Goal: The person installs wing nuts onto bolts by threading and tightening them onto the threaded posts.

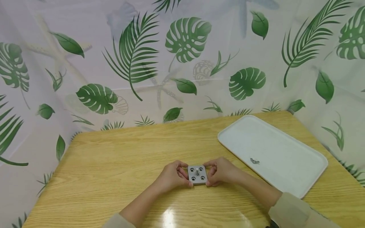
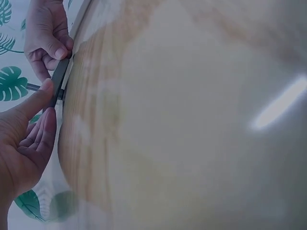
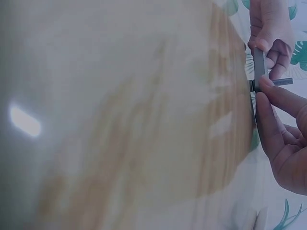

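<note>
Both hands hold a square grey metal plate [image 1: 198, 181] by its opposite side edges, low over the wooden table. The plate has several round countersunk holes near its corners. A bolt [image 3: 284, 81] goes through its middle, threaded end pointing up, and its head [image 2: 61, 94] shows below the plate in the left wrist view. My left hand [image 1: 173, 175] pinches the left edge between thumb and fingers. On the opposite edge, my right hand [image 1: 224, 171] pinches the same way. A small metal wing nut [image 1: 254, 161] lies on the white tray, right of the right hand.
The white rectangular tray [image 1: 273, 148] sits on the right side of the wooden table [image 1: 119, 158], its near edge close to the right forearm. Behind the table and along its sides hangs a leaf-patterned cloth [image 1: 159, 63].
</note>
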`<state>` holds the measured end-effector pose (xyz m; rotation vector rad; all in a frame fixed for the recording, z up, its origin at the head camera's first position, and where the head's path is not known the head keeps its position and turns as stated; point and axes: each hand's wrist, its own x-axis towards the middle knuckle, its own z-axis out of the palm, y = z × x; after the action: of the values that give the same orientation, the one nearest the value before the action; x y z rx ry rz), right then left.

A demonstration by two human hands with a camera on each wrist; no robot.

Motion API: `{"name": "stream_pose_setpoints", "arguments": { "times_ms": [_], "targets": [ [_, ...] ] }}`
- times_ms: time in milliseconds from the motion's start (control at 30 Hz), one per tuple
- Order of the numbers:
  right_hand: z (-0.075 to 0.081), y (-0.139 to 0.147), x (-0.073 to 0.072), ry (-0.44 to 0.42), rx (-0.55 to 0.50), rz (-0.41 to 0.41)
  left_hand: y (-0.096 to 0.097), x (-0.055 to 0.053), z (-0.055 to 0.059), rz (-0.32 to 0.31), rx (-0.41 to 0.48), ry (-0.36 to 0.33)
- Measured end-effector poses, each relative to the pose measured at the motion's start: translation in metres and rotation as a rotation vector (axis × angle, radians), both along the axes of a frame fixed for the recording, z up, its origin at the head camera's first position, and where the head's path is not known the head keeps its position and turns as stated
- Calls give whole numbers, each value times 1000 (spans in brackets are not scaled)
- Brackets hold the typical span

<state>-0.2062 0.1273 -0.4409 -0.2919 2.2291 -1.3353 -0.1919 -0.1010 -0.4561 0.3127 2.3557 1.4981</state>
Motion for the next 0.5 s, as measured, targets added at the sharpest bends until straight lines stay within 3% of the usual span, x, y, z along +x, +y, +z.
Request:
{"name": "stream_pose_setpoints", "arguments": {
  "times_ms": [500],
  "targets": [
    [5,4,10,61,59,54,3,7,3,-47,-18,-12]
  ]
}}
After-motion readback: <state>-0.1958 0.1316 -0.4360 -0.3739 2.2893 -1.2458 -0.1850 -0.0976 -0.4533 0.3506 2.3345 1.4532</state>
